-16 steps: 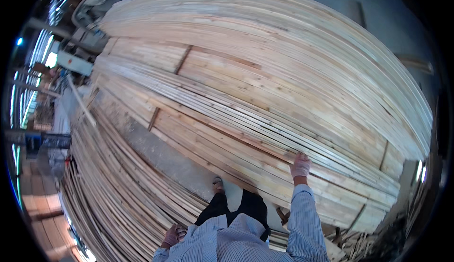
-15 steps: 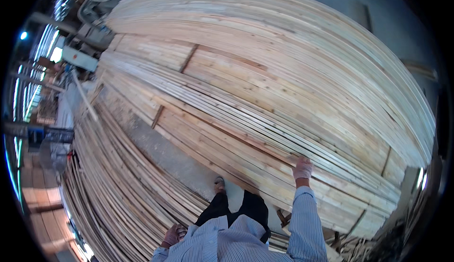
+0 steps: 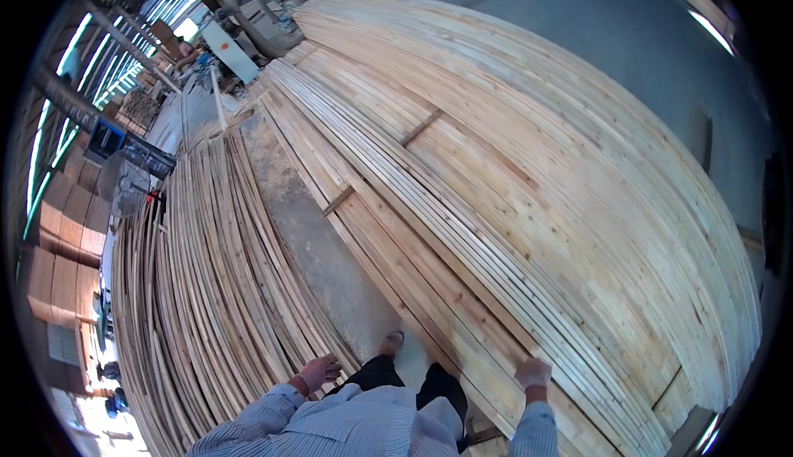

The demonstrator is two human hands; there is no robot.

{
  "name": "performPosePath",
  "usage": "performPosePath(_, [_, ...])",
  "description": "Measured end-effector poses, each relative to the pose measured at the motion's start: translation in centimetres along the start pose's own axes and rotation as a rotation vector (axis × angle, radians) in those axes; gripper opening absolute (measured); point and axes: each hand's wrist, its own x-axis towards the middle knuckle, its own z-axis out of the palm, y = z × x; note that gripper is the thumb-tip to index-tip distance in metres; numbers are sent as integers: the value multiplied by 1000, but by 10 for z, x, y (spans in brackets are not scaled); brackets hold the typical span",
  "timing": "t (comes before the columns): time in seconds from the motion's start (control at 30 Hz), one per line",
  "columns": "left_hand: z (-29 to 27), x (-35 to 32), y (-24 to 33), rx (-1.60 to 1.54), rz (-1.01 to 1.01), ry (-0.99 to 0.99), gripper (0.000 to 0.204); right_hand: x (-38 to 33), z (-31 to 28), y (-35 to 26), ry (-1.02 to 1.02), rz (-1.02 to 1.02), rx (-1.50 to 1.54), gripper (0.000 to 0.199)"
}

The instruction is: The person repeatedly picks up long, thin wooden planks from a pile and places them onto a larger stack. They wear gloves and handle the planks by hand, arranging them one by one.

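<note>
Across the middle and right, it's boards [image 3: 595,184] everywhere, pale and laid long side by side. Over on the left, a pile of darker strips [image 3: 215,292] runs lengthwise too, with a band of dusty grey floor [image 3: 330,263] between the two. And down the boards comes a tight row of battens [image 3: 462,238], slanting from upper left to lower right. Below, a striped shirt [image 3: 363,424]; far off, upper left, a white panel [image 3: 231,52]. Two short crosspieces [image 3: 338,200] lie athwart the boards. Now the hands: the right [image 3: 534,372] is down on the boards, just beside the battens, fingers curled, though I can't tell whether they pinch one. The left [image 3: 320,372], fingers loosely bent and apart, shows nothing in it, near the strips.
</note>
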Motion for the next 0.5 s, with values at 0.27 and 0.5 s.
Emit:
performPosePath(0.27, [-15,153,28,615,341,-36,10,-111,114,-16,-277,-234,782,44])
performPosePath(0.5, [49,213,58,-544,42,-122,18,-281,46,-90,6,-333,563,46])
